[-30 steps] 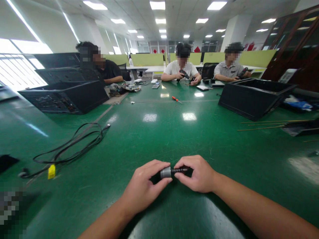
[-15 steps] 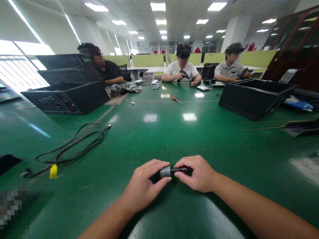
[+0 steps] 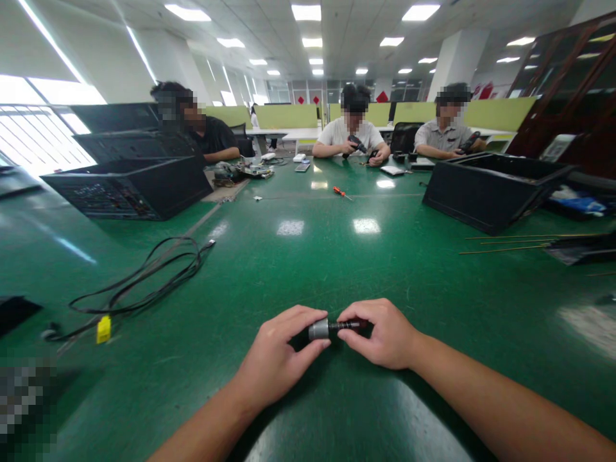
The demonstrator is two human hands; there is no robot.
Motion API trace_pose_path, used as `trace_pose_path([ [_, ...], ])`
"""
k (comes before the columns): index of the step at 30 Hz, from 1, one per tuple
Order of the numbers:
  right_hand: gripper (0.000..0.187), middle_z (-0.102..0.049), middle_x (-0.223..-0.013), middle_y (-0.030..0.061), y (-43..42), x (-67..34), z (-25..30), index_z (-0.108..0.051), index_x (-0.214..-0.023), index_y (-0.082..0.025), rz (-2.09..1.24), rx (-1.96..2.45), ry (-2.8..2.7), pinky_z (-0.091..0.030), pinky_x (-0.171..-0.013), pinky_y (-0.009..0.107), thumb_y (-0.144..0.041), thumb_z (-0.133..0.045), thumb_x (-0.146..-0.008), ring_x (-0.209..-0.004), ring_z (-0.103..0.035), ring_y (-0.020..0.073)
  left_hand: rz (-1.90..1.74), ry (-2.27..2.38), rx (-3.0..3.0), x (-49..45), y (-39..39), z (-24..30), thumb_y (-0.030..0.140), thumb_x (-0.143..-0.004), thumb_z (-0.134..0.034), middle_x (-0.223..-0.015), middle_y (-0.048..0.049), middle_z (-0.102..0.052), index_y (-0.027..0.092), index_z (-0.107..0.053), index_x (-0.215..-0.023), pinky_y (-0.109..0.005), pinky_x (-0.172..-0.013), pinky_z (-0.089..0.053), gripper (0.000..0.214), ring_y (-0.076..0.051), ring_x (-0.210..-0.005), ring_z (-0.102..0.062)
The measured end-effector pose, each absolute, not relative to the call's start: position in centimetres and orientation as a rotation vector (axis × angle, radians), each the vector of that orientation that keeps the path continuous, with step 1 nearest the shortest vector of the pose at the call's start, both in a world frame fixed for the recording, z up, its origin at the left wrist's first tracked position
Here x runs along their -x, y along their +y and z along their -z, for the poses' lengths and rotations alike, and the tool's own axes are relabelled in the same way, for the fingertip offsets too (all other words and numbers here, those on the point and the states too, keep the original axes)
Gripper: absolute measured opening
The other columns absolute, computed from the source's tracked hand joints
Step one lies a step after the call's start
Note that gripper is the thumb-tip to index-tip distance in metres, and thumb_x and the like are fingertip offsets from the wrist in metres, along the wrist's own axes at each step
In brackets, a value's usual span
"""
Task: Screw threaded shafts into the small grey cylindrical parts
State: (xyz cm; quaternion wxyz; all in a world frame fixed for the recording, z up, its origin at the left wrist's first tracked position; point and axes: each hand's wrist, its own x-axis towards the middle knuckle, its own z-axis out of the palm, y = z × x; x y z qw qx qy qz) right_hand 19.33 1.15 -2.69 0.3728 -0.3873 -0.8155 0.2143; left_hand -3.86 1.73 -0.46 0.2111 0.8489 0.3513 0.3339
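My left hand (image 3: 276,353) is closed, with thumb and fingertips pinching a short grey metal cylinder (image 3: 318,330) just above the green tabletop. Out of the cylinder's right end comes a thin dark rod (image 3: 347,325) with light rings or coils along it; its exact kind I cannot make out. My right hand (image 3: 385,335) pinches this rod between thumb and fingers, and part of it is hidden inside the grip. Both pieces lie in one line, left to right, and appear joined.
A coiled black cable (image 3: 158,276) with a yellow tag (image 3: 103,330) lies to the left. Black computer cases (image 3: 139,189) (image 3: 481,192) stand at left and right. Thin rods (image 3: 510,244) jut out at right. An orange screwdriver (image 3: 339,191) lies farther off. Three people sit across the table.
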Motion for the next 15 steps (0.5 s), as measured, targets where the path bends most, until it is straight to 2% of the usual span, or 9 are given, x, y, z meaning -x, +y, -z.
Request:
trace_pose_path([
  [15, 0.011, -0.071, -0.077, 0.0014, 1.08, -19.53, 2.48, -0.071, -0.093, -0.019, -0.586, 1.003, -2.065, -0.046, -0.064, 0.026, -0.025, -0.067, -0.084, -0.066, -0.063, 0.0149, -0.93, 0.977, -2.351, 3.72, 1.74, 0.62, 0.021, -0.086, -0.072, -0.103, -0.0031, -0.073, 0.023, -0.069, -0.113, -0.027, -0.084, -0.054, 0.027, -0.016, -0.092, -0.069],
])
